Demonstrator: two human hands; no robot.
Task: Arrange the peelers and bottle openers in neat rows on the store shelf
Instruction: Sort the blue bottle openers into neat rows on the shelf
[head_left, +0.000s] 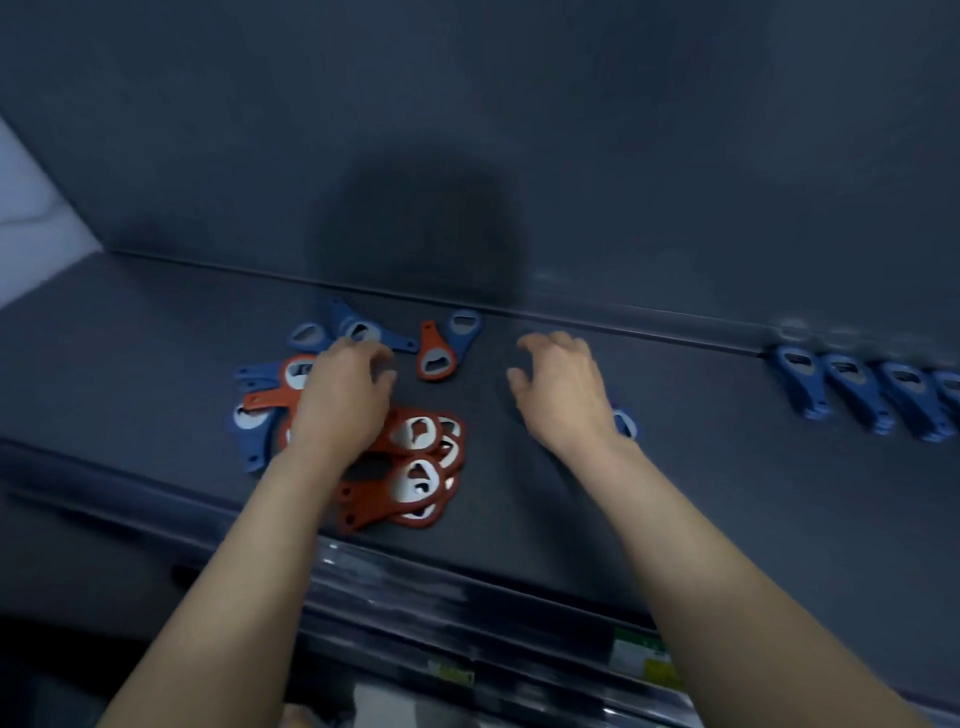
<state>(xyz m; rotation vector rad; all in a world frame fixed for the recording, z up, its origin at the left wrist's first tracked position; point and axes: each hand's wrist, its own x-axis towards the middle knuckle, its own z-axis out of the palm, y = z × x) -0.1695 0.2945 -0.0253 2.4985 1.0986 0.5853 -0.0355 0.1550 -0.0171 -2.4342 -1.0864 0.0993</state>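
A loose pile of red bottle openers (415, 467) lies near the front of the dark shelf (675, 493). Blue openers (358, 327) lie scattered behind and left of it. One red opener (435, 353) and one blue opener (464, 330) lie near the back edge. My left hand (343, 395) hovers over the left side of the pile, fingers curled down onto the openers; what it touches is hidden. My right hand (561, 389) is spread above bare shelf with nothing in it. A blue opener (626, 423) peeks out beside its wrist.
A neat row of blue openers (862, 395) stands at the far right along the back. The shelf's back panel (519, 130) rises behind. Price labels (644, 657) sit on the front rail below.
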